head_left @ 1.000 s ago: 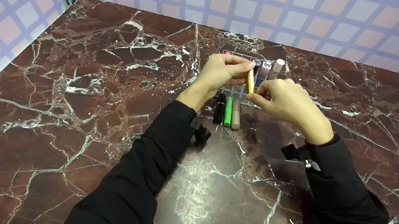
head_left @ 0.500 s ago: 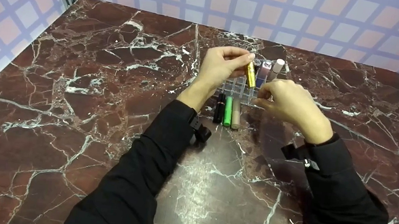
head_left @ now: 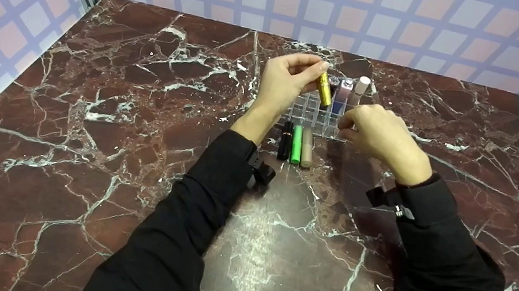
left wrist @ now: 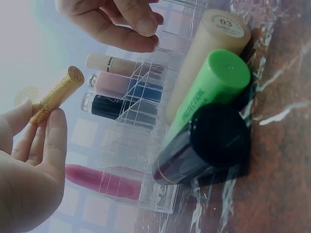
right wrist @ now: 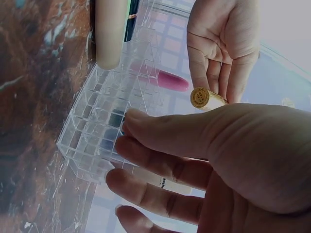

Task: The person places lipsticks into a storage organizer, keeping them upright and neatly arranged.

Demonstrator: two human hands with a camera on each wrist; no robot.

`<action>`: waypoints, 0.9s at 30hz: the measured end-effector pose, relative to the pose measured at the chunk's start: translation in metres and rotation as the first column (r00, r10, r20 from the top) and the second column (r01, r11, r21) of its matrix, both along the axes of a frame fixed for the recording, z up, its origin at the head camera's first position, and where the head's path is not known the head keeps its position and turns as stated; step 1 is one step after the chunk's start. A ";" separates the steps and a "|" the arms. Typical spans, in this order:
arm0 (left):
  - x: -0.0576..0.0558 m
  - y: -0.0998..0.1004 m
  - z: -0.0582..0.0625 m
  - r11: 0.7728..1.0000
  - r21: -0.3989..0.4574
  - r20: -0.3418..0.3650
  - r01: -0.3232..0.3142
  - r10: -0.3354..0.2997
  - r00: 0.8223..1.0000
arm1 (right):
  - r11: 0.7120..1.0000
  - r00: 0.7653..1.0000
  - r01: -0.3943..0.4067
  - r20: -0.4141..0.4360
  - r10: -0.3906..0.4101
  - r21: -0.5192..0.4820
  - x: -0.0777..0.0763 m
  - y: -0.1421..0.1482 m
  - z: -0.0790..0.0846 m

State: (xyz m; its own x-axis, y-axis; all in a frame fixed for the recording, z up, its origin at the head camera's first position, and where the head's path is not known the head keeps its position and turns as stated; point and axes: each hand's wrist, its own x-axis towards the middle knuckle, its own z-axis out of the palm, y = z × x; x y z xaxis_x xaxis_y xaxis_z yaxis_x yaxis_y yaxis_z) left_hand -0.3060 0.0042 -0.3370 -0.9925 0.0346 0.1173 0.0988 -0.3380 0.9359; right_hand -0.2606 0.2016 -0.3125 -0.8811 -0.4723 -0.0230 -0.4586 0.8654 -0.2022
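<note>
My left hand pinches a gold lipstick tube near one end, between thumb and fingers. The tube hangs tilted over a clear compartmented organizer. At the organizer's front right is my right hand, with loosely bent fingers and nothing held; in the right wrist view its thumb overlaps the compartments. Standing in the organizer are a pink tube, a black-capped tube, a pink-and-blue tube and a white-capped tube.
In front of the organizer lie a black tube, a bright green tube and a beige tube, side by side on the marbled table. A checked panel borders the back.
The right hand has let go of the gold tube's lower end and shifted slightly right. The left hand has carried the tube up and a little left, further back over the organizer.
</note>
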 end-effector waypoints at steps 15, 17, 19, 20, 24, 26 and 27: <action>-0.005 -0.001 -0.001 0.974 -0.091 -0.228 -0.207 0.182 0.957 | 1.000 1.000 0.031 0.000 -0.031 -0.001 0.000 0.000 0.000; -0.004 -0.001 0.000 0.965 -0.142 -0.246 -0.221 0.182 0.952 | 1.000 1.000 0.030 -0.006 -0.030 -0.004 0.000 0.000 0.000; -0.003 -0.001 0.000 0.953 -0.195 -0.259 -0.231 0.177 0.950 | 1.000 1.000 0.026 -0.014 -0.026 -0.004 0.000 0.000 0.000; -0.003 -0.001 0.000 0.948 -0.219 -0.263 -0.233 0.173 0.949 | 1.000 1.000 0.025 -0.017 -0.025 -0.003 -0.001 0.000 0.000; -0.002 -0.001 -0.002 0.923 -0.300 -0.291 -0.241 0.152 0.944 | 1.000 0.999 0.024 -0.023 -0.024 0.002 -0.001 0.001 -0.001; -0.002 -0.001 -0.004 0.909 -0.330 -0.320 -0.255 0.146 0.936 | 1.000 0.999 0.026 -0.020 -0.026 0.001 -0.001 0.001 -0.001; -0.003 -0.001 -0.005 0.901 -0.341 -0.340 -0.267 0.147 0.929 | 1.000 0.999 0.027 -0.020 -0.027 0.000 -0.001 0.001 -0.001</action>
State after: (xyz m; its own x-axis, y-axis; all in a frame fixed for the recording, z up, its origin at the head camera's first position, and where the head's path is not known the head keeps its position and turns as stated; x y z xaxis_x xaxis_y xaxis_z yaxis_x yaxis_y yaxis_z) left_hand -0.3088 0.0031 -0.3419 -0.9011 -0.0665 0.4284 0.4220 0.0916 0.9019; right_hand -0.2619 0.2023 -0.3134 -0.8937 -0.4486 -0.0053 -0.4392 0.8774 -0.1931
